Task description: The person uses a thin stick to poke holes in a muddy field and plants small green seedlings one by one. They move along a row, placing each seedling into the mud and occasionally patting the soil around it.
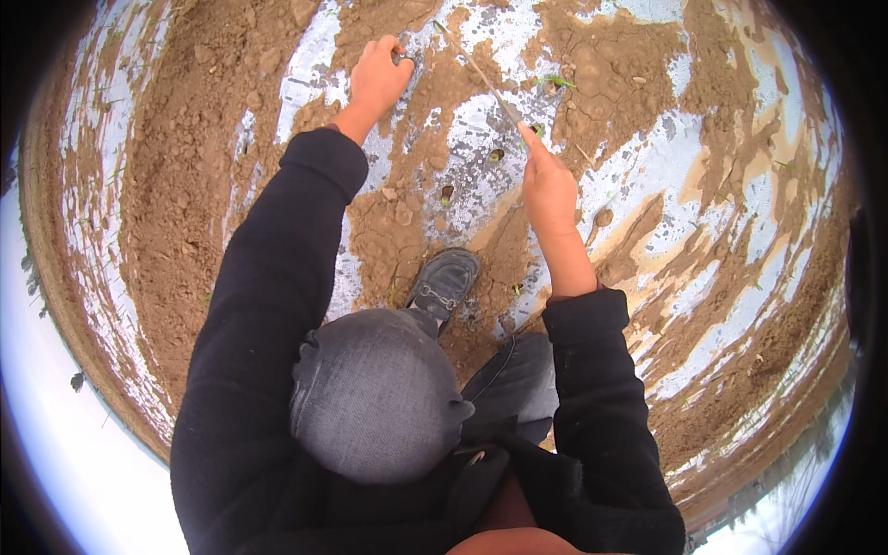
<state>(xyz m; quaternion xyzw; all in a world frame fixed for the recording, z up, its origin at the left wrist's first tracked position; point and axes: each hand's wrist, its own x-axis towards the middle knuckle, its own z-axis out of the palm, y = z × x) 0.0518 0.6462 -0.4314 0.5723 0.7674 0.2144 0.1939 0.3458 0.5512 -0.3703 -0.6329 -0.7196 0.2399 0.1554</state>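
Note:
My right hand (549, 182) is closed around the near end of a thin stick (482, 75), with the index finger laid along it. From there the stick slants up and left, its far tip over the soil-strewn plastic mulch film (479, 128). At the upper left, my left hand (381, 73) is over the film's edge with its fingers curled; whether something is between them cannot be told. Small holes in the film lie between my hands and my foot, one hole (496, 155) with a bit of green in it. A green seedling (557, 82) lies flat above my right hand.
My dark shoe (446, 281) stands on soil and film below the holes, and my bent knee (378, 395) is close beside it. Loose brown soil (180, 166) runs along the left. More film strips (735, 333), partly covered in soil, stretch away on the right.

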